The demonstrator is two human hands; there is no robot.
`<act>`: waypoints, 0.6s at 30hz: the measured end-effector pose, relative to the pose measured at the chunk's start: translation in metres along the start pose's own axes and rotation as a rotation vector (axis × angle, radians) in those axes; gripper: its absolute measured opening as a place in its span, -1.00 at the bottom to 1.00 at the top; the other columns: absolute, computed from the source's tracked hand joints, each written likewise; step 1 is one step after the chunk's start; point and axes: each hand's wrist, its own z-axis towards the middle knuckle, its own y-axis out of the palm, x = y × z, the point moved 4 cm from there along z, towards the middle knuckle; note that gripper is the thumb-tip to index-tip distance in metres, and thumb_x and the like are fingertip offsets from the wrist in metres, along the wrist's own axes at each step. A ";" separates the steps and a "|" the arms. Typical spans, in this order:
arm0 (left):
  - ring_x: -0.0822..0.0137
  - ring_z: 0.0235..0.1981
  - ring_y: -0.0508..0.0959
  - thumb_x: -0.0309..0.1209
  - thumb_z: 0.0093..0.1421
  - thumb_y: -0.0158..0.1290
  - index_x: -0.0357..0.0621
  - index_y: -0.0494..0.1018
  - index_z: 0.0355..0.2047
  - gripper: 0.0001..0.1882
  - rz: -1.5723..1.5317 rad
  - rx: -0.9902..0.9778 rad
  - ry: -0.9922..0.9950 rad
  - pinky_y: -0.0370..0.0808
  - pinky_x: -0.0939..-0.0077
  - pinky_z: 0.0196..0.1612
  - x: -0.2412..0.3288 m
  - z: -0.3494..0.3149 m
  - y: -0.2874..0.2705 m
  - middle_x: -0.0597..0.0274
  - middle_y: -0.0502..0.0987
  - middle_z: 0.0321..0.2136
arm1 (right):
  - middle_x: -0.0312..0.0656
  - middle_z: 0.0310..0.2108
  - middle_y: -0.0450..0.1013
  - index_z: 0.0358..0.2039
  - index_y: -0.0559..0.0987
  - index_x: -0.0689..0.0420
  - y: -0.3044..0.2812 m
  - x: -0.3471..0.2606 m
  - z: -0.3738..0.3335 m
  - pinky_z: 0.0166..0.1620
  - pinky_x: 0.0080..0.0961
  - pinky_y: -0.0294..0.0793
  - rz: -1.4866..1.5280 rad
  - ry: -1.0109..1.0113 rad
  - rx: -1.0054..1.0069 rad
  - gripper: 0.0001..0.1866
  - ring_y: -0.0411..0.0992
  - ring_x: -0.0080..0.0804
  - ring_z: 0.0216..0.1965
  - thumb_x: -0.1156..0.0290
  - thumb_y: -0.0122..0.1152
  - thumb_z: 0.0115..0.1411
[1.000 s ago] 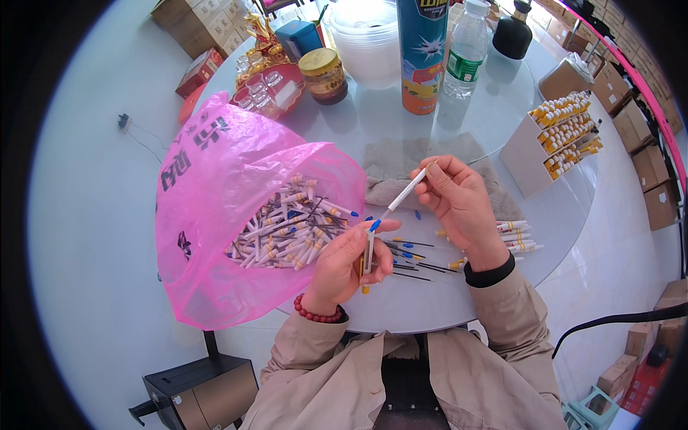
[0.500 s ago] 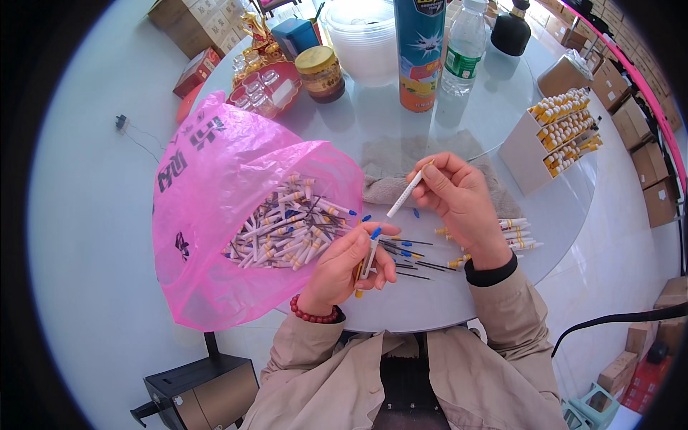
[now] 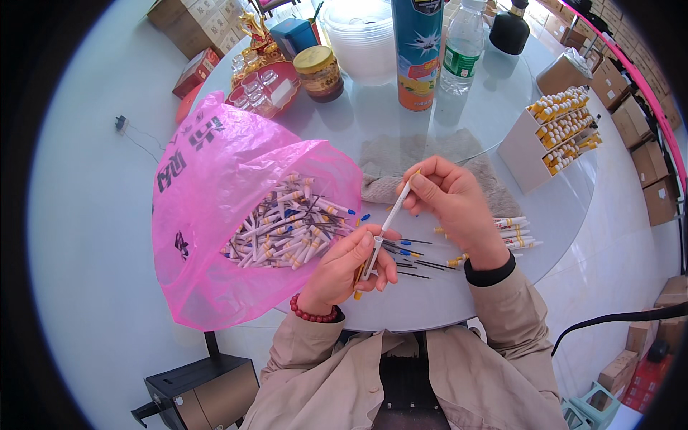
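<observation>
My left hand [image 3: 349,263] is closed round a white pen part with a clip [image 3: 372,259]; a yellow end shows below its fingers. In my right hand [image 3: 450,198], a slim white pen barrel [image 3: 395,210] is pinched near its yellow upper end. The barrel slants down to the top of the clipped part and appears to touch it. To the left, a pink plastic bag [image 3: 208,236] lies open with many white pen pieces [image 3: 283,229] inside. Dark thin refills [image 3: 412,265] and small blue tips [image 3: 406,253] lie beside my hands.
White pens with yellow ends [image 3: 512,233] lie right of my right wrist. Behind are a grey cloth [image 3: 387,168] and a white box of pens [image 3: 522,159]. A spray can [image 3: 417,64], water bottle [image 3: 460,57], jar [image 3: 319,75] and red tray [image 3: 288,77] stand farther back.
My right hand has moved slightly down and left, bringing the barrel's lower end to the clipped pen part. The blue tip on top of that part no longer shows.
</observation>
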 end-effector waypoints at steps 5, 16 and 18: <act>0.48 -0.58 0.41 -0.15 0.43 -0.38 -0.25 0.20 0.06 -0.57 -0.019 0.025 -0.015 0.16 0.72 -0.64 0.000 0.001 0.002 0.01 0.50 -0.46 | -0.22 -0.39 0.51 -0.26 0.50 0.27 0.007 0.001 -0.001 -0.32 -0.68 0.48 -0.051 -0.013 -0.070 -0.86 0.47 -0.61 -0.41 0.44 0.10 0.27; 0.50 -0.66 0.36 -0.15 0.43 -0.37 -0.18 0.22 0.02 -0.61 -0.038 0.092 0.012 0.10 0.73 -0.68 -0.001 0.003 0.000 0.07 0.48 -0.51 | -0.30 -0.43 0.48 -0.30 0.51 0.26 0.024 0.017 -0.005 -0.33 -0.69 0.41 -0.058 0.039 -0.216 -0.85 0.40 -0.68 -0.43 0.43 0.17 0.23; 0.50 -0.69 0.35 -0.13 0.42 -0.38 -0.16 0.22 0.01 -0.61 -0.055 0.106 0.041 0.08 0.73 -0.71 -0.001 0.003 -0.001 0.08 0.47 -0.53 | -0.33 -0.44 0.47 -0.33 0.52 0.24 0.024 0.022 -0.004 -0.33 -0.69 0.39 -0.134 0.011 -0.193 -0.85 0.38 -0.70 -0.43 0.40 0.20 0.21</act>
